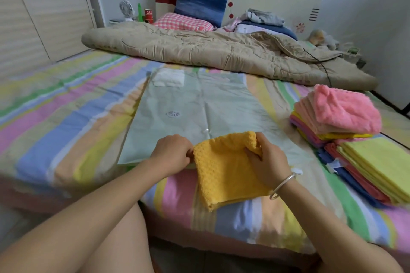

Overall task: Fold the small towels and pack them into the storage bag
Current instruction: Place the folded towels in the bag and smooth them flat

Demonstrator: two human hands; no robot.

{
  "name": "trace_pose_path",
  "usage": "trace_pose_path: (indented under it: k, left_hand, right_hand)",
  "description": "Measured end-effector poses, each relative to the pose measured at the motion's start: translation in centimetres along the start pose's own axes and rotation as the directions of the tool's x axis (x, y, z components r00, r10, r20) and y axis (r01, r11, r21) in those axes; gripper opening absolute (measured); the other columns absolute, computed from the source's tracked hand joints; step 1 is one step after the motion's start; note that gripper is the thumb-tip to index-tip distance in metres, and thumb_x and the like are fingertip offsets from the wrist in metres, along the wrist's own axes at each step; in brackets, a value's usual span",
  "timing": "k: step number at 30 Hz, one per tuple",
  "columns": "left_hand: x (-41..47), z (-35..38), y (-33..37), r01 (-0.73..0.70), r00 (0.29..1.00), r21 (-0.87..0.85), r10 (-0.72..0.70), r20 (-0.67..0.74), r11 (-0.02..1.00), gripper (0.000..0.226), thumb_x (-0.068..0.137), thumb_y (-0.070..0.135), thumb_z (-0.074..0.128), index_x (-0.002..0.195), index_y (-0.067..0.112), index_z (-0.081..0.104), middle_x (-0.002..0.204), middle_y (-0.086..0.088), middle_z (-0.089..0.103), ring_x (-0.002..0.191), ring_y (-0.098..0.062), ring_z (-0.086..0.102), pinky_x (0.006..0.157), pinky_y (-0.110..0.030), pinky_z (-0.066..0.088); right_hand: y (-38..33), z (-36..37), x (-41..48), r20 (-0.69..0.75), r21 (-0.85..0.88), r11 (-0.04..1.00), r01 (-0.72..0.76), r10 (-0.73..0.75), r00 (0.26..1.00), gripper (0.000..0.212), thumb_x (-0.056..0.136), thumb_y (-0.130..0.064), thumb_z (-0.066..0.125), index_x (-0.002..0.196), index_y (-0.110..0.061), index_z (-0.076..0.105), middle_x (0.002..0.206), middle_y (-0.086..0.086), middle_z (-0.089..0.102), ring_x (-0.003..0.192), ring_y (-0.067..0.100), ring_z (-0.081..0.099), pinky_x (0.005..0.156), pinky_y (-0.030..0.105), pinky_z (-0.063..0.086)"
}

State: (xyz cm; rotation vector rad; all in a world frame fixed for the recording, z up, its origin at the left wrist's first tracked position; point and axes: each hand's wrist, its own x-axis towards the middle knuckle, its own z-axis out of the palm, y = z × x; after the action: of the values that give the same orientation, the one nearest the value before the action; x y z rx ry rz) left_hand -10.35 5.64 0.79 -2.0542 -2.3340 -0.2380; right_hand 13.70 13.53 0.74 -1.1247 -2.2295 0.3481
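A yellow waffle towel lies partly folded on the striped bed, near its front edge. My left hand pinches its upper left corner. My right hand grips its upper right corner, which is bunched and lifted. Just beyond the towel, the pale green storage bag lies flat, with a white towel showing through at its far end. To the right sit two piles of small towels: a pink-topped one and a flat yellow-green-topped one.
A tan quilt is bunched across the far half of the bed, with pillows and clothes against the headboard. A black cable runs over the quilt. Wardrobe doors stand at the left. My knee is by the bed's edge.
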Motion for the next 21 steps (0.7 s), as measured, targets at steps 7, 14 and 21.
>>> trace_pose_path:
  k: [7, 14, 21]
  left_hand:
    - [0.6, -0.5, -1.7, 0.403, 0.911, -0.620, -0.228, 0.345, 0.673, 0.008, 0.081, 0.015, 0.071, 0.085, 0.018, 0.078, 0.067, 0.006, 0.069, 0.069, -0.006, 0.063, 0.060, -0.016, 0.047]
    - [0.3, -0.6, -1.4, 0.430, 0.894, -0.810, -0.317, 0.318, 0.400, 0.019, 0.086, 0.017, 0.069, 0.087, -0.002, 0.068, 0.079, -0.006, 0.072, 0.065, -0.002, 0.068, 0.060, -0.017, 0.054]
    - [0.0, -2.3, 0.0, 0.100, 0.926, -0.721, -0.329, -0.183, 0.686, 0.017, 0.083, 0.035, 0.071, 0.070, 0.024, 0.069, 0.075, 0.013, 0.071, 0.075, -0.002, 0.065, 0.072, -0.028, 0.052]
  right_hand:
    - [-0.3, -1.7, -0.5, 0.015, 0.225, 0.968, 0.110, -0.116, 0.993, 0.039, 0.070, 0.007, 0.051, 0.092, -0.025, 0.057, 0.081, -0.008, 0.064, 0.078, 0.012, 0.059, 0.069, 0.025, 0.046]
    - [-1.4, -2.2, -0.5, 0.110, 0.290, 0.946, 0.145, -0.183, 0.977, 0.037, 0.066, -0.007, 0.044, 0.094, -0.025, 0.060, 0.084, -0.008, 0.066, 0.080, 0.013, 0.062, 0.070, 0.027, 0.049]
    - [-2.3, 1.1, 3.5, 0.381, -0.112, 0.993, -0.034, 0.075, 0.922, 0.010, 0.091, -0.025, 0.055, 0.094, -0.017, 0.050, 0.091, 0.007, 0.060, 0.084, 0.029, 0.055, 0.067, 0.033, 0.037]
